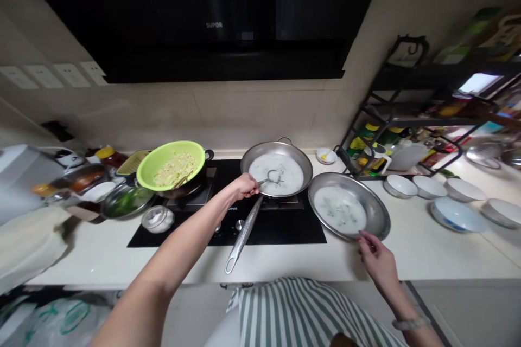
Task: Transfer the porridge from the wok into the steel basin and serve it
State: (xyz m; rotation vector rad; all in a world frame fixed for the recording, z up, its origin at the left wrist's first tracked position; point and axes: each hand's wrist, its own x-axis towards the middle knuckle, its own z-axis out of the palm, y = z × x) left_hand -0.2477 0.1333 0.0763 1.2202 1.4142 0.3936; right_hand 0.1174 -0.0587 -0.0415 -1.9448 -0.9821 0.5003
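My left hand [246, 186] is closed round the handle of a metal ladle [273, 176]. The ladle's round head dips into white, milky liquid with dark green bits in a steel frying pan [303, 158]. This pan sits on the right burner, its long handle [244, 236] slanting toward me. Beside it, partly over the cooktop's right edge, is a wide steel basin [376, 217] of similar white liquid with green flecks. My right hand [377, 261] has its fingers pinched at the basin's near rim.
A green colander [175, 146] of pale shredded food rests over a dark pan on the left burner. A glass jar [158, 219] stands front left. Several white bowls [401, 186] line the right counter beside a black rack [382, 108]. The range hood [220, 54] hangs low overhead.
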